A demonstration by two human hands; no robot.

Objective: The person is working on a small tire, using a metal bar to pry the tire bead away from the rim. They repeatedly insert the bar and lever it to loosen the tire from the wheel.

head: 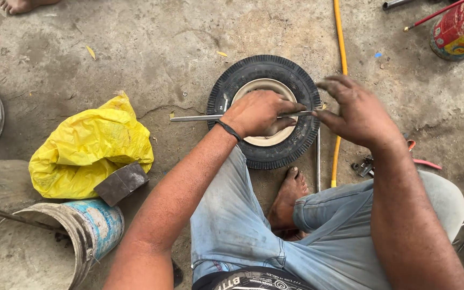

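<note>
One tyre (265,111) with a cream rim (267,140) is laid flat on the concrete floor (135,48), just ahead of a bare foot (288,196); one yellow bag (89,147) and one bucket (44,241) are seen to its left, one yellow hose (340,64) and one red tin (457,32) to its right. One metal rod (197,117) is laid across the tyre and clamped in the left hand (259,113), while the right hand (358,113) is held with fingers spread by the rod's end, whether touching it cannot be told.
</note>
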